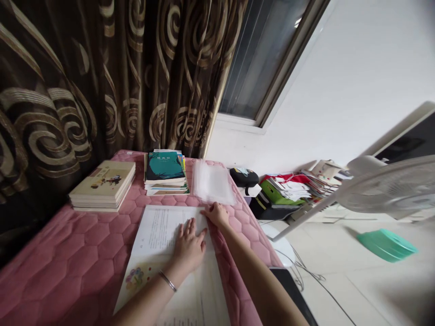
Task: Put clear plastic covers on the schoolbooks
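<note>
A book lies opened out on the pink quilted cover, its far part printed with text and its near part showing a coloured flower picture. My left hand, with a silver bracelet at the wrist, rests on the book with fingers spread. At the book's far right corner, my right hand is closed, fingers curled at the edge; exactly what is between them is hard to make out. Just beyond it lies a pile of clear plastic book covers.
A stack of beige books stands at the left, beside a pile topped by a teal book. Right of the bed are a white fan, cables, a green plastic item and heaped papers. A patterned curtain hangs behind.
</note>
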Demonstrator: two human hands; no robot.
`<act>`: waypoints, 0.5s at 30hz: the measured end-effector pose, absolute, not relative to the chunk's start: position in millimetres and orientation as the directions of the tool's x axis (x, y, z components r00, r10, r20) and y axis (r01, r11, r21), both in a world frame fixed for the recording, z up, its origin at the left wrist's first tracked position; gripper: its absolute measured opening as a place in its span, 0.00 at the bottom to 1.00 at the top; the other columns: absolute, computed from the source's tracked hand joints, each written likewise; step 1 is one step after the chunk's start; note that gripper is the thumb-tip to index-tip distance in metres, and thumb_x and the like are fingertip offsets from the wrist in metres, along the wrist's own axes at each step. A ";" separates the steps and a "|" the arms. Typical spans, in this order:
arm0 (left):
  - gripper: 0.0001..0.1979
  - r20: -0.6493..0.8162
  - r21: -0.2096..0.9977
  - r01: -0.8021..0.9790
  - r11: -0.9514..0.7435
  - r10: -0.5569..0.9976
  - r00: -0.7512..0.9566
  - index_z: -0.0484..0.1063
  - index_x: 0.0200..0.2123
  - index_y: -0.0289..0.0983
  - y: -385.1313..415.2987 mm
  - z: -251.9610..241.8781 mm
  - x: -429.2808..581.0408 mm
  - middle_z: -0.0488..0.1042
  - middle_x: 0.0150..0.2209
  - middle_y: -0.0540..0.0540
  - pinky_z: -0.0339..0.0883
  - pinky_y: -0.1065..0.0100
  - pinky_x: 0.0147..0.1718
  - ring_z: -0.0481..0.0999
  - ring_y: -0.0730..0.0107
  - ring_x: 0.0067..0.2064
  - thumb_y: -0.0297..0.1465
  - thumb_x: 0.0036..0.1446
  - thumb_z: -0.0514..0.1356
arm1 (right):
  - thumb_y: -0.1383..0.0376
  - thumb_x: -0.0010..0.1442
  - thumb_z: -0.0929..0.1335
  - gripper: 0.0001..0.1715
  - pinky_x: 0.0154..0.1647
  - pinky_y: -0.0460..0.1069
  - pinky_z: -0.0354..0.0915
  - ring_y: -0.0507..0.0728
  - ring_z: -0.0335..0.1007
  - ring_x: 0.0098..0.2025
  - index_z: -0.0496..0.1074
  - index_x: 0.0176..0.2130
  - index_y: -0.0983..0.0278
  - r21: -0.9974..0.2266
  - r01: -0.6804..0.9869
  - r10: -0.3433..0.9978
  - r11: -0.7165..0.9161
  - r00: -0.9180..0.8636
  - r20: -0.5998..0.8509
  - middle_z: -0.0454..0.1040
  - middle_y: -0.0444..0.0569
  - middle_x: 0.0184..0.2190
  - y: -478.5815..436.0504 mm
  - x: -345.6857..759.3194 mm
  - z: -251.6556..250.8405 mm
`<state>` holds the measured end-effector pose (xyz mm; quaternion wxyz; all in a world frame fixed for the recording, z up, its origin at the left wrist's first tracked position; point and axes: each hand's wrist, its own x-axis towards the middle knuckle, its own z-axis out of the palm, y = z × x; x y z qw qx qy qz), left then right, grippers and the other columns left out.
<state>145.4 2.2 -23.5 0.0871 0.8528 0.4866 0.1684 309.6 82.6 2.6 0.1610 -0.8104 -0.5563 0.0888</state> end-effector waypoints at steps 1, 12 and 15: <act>0.23 0.210 0.315 0.798 -0.513 0.858 0.469 0.65 0.60 0.51 2.2 -24.3 145.0 0.56 0.68 0.44 0.45 0.44 0.64 0.51 0.51 0.69 0.36 0.62 0.54 | 0.50 0.54 0.71 0.22 0.45 0.54 0.58 0.62 0.70 0.46 0.71 0.38 0.64 -0.362 0.865 0.923 -0.347 0.383 0.030 0.75 0.54 0.42 90.0 308.3 4.2; 0.20 0.178 0.306 0.805 -0.508 0.861 0.476 0.69 0.56 0.45 1.7 -17.1 142.2 0.55 0.68 0.41 0.45 0.45 0.64 0.52 0.51 0.69 0.36 0.62 0.53 | 0.54 0.52 0.72 0.20 0.44 0.54 0.58 0.63 0.67 0.49 0.67 0.39 0.63 -0.385 0.892 0.958 -0.237 0.281 0.063 0.73 0.52 0.43 43.9 310.4 -8.1; 0.19 0.184 0.290 0.808 -0.512 0.859 0.478 0.70 0.56 0.45 0.6 -19.2 144.2 0.55 0.68 0.41 0.45 0.44 0.64 0.52 0.51 0.69 0.35 0.62 0.53 | 0.54 0.51 0.73 0.20 0.43 0.53 0.58 0.62 0.68 0.47 0.67 0.38 0.62 -0.401 0.884 0.954 -0.241 0.292 0.068 0.73 0.50 0.42 31.8 310.4 -8.2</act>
